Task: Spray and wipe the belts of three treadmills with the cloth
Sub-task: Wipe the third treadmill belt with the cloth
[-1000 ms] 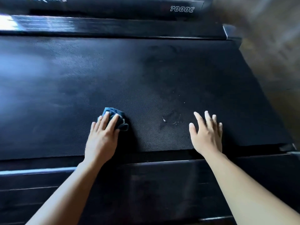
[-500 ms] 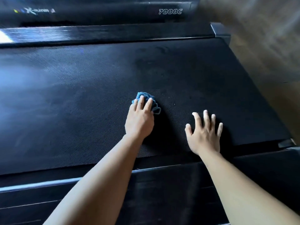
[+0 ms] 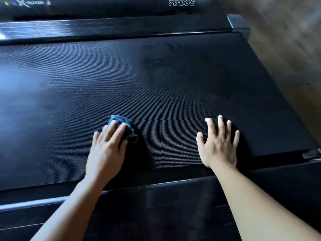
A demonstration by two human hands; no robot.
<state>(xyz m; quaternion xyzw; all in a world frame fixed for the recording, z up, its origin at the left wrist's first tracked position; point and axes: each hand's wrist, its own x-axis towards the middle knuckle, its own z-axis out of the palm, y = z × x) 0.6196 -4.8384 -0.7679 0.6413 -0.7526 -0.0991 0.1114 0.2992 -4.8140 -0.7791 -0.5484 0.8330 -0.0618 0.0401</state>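
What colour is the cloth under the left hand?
Blue; the cloth shows best in the head view, pressed under the left hand.

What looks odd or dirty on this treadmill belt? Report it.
Nothing is damaged or askew. The belt shows a dull smudged patch toward its far edge and a few pale specks ahead of the right hand.

White "7000C" printed on far frame (image 3: 104, 7), well beyond and right of left hand (image 3: 106, 150). Logo (image 3: 33, 3) beginning "X" beyond and left; remainder unreadable.
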